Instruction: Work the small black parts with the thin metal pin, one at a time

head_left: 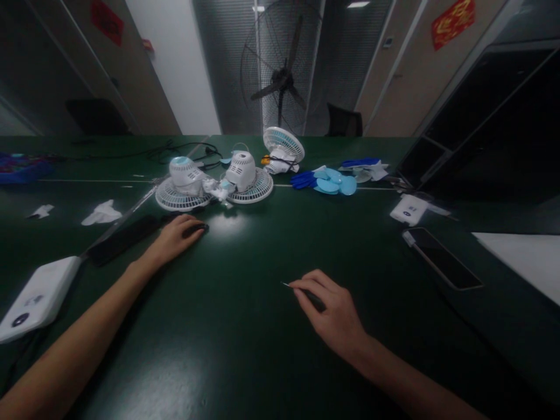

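Note:
My right hand is closed around a small screwdriver. Its dark handle lies within the fingers, and the thin metal tip points left, just above the green table. Further off to the left, my left hand rests at the table with its fingers curled over a small black object; the hand hides most of it, so its kind is unclear. Beyond that hand lie two small white fans, one on the left and one beside it, both face down. A third fan leans behind them.
Light blue fan blades lie beside blue gloves. A black slab and a white power bank are at left. At right are a phone, a white box and paper. A large standing fan stands behind the table.

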